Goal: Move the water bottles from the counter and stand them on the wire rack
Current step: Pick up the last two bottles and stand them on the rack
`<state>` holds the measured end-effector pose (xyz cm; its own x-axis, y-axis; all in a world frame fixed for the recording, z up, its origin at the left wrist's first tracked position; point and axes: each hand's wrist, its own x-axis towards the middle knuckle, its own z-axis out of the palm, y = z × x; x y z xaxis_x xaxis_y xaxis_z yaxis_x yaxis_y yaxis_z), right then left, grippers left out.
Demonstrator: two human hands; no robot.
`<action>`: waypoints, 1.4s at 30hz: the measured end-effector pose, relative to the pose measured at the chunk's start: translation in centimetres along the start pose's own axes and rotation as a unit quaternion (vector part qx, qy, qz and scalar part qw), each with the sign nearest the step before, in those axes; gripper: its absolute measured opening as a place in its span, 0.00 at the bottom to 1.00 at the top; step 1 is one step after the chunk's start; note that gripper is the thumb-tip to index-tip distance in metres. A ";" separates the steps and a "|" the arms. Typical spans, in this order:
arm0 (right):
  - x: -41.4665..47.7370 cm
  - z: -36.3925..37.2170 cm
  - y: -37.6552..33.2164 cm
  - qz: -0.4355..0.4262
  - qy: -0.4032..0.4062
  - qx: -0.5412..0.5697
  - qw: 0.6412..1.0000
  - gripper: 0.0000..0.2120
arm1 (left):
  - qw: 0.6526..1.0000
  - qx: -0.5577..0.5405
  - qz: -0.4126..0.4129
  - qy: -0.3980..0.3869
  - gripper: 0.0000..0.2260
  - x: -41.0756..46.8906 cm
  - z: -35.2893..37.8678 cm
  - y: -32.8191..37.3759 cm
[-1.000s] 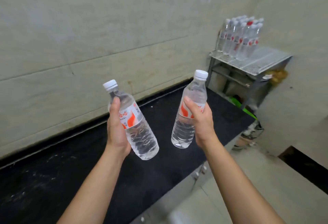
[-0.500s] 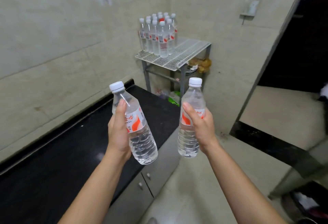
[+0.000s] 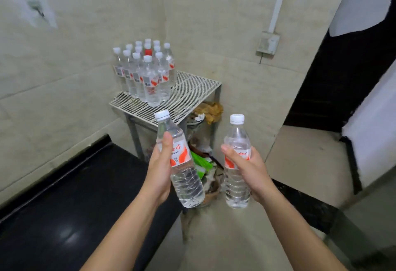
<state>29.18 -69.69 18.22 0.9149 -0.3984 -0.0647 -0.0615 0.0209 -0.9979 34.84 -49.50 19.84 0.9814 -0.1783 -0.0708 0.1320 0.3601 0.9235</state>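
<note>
My left hand (image 3: 159, 170) grips a clear water bottle (image 3: 182, 176) with a white cap and an orange-and-white label, tilted to the left. My right hand (image 3: 250, 172) holds a second such bottle (image 3: 236, 187) nearly upright. Both bottles hang in the air in front of a white wire rack (image 3: 188, 92) in the corner. Several bottles (image 3: 145, 73) stand packed together on the rack's back left part; one has a red cap. The black counter (image 3: 75, 206) runs along the wall at lower left.
The rack's right and front wire surface is bare. Below the rack lie rubbish, green packaging (image 3: 201, 161) and a brown cloth (image 3: 211, 110). A dark doorway (image 3: 334, 77) opens on the right. Tiled walls meet behind the rack.
The view has swung right and nearer to the rack, which now lies just beyond the two held bottles. Both hands keep their grip on the bottles.
</note>
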 end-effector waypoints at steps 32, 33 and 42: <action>50.8 -0.1 -7.0 -0.041 -0.238 0.082 0.967 0.36 | 0.939 0.140 0.194 0.247 0.36 38.5 16.1 0.3; 51.5 0.9 -7.1 -0.049 -0.237 0.077 0.967 0.36 | 0.937 0.146 0.194 0.251 0.36 39.6 15.6 0.3; 58.3 8.5 -7.0 -0.087 -0.287 0.016 0.954 0.35 | 0.917 0.223 0.189 0.272 0.29 46.9 11.8 -1.4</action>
<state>86.29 -85.26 21.43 0.9783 0.1694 0.1195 0.1159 0.0315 -0.9928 79.01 -69.17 19.68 0.8856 0.4085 0.2212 -0.1835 -0.1300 0.9744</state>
